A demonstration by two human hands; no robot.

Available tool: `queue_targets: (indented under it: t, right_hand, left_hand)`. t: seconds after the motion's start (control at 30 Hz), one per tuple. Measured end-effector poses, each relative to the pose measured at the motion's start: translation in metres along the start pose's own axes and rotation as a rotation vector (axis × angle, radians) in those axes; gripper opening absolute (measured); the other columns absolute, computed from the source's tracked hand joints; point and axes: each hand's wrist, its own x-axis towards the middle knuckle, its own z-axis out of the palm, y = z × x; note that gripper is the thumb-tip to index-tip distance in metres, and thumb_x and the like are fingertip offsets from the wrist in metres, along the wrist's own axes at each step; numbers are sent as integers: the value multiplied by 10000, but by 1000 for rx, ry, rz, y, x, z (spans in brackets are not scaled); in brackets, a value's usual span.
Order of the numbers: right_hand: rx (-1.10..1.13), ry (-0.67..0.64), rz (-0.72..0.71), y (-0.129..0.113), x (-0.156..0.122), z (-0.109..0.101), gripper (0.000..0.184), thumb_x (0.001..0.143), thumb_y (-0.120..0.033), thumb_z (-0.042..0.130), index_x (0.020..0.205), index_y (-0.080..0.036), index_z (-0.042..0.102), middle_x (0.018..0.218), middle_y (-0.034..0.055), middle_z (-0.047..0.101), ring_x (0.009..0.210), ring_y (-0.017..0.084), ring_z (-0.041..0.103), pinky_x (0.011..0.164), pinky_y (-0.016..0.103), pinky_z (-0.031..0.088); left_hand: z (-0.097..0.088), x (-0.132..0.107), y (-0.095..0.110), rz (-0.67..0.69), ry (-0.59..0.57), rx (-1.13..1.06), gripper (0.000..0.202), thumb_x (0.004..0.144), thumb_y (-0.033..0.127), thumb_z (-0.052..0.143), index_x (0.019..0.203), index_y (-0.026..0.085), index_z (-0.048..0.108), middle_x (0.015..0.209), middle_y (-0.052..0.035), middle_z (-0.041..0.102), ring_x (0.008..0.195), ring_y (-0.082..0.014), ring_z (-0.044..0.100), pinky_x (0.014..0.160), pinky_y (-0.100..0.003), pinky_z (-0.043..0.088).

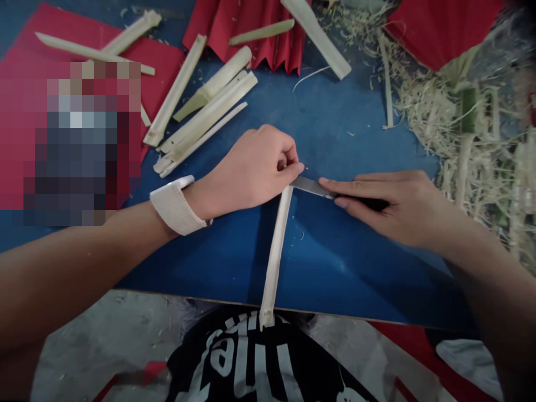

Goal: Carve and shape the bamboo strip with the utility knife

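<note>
My left hand (263, 167) is closed around the far end of a pale split bamboo strip (276, 245), thumb and forefinger pinched together. The strip's near end reaches past the table edge and meets my black shirt. A knife (312, 187) is gripped in my right hand (389, 204), its forefinger laid along the blade. The blade points left and its tip lies at the strip, close by my left thumb. Exactly where the edge meets the strip is hidden by my fingers. A few tiny shavings lie on the table beside the strip.
The blue table (343, 268) ends at a straight edge before me. Several split bamboo pieces (213, 117) lie at upper left, near red paper (167, 61) and pleated red paper (251, 33). A heap of shavings (427, 111) covers the right. One area at left is blurred out.
</note>
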Motion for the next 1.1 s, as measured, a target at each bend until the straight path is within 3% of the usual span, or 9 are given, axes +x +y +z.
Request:
queue_targets:
  t: [0.23, 0.53, 0.73, 0.97, 1.1]
  right_hand:
    - [41, -1, -48, 1, 5, 2, 414, 1346, -300, 680, 1713, -342, 866, 955, -1, 864, 623, 124, 645, 659, 297, 535]
    - [71, -42, -25, -3, 4, -3, 411, 1356, -343, 663, 1708, -322, 875, 899, 6, 836, 593, 130, 600, 639, 316, 495]
    - [98, -67, -19, 1, 4, -2, 447, 1348, -332, 672, 1762, -313, 841, 901, 16, 836, 606, 146, 634, 640, 326, 499]
    - [19, -108, -104, -16, -9, -6, 461, 1364, -303, 634, 1788, -325, 814, 963, 10, 817, 631, 130, 617, 600, 311, 446]
    - [-60, -57, -123, -26, -15, -9, 522, 1345, -234, 655, 1843, -352, 753, 984, -9, 806, 633, 123, 615, 629, 302, 490]
  left_hand:
    - [1, -1, 0, 0, -1, 4, 327, 1150, 226, 733, 839, 299, 663, 650, 35, 711, 642, -214, 705, 806, -415, 604]
    - [0, 1, 3, -39, -19, 9, 366, 1151, 151, 785, 830, 273, 659, 568, 82, 600, 536, -159, 519, 683, -373, 443]
    - [-1, 2, 4, -64, -34, 8, 364, 1171, 167, 797, 839, 259, 679, 587, 72, 613, 570, -159, 557, 712, -372, 439]
    - [0, 1, 1, -47, -2, -14, 355, 1155, 185, 793, 836, 266, 659, 594, 70, 592, 600, -169, 573, 750, -382, 451]
    - [0, 0, 2, -52, -11, -4, 346, 1163, 192, 788, 848, 262, 667, 613, 68, 592, 616, -168, 579, 765, -377, 474]
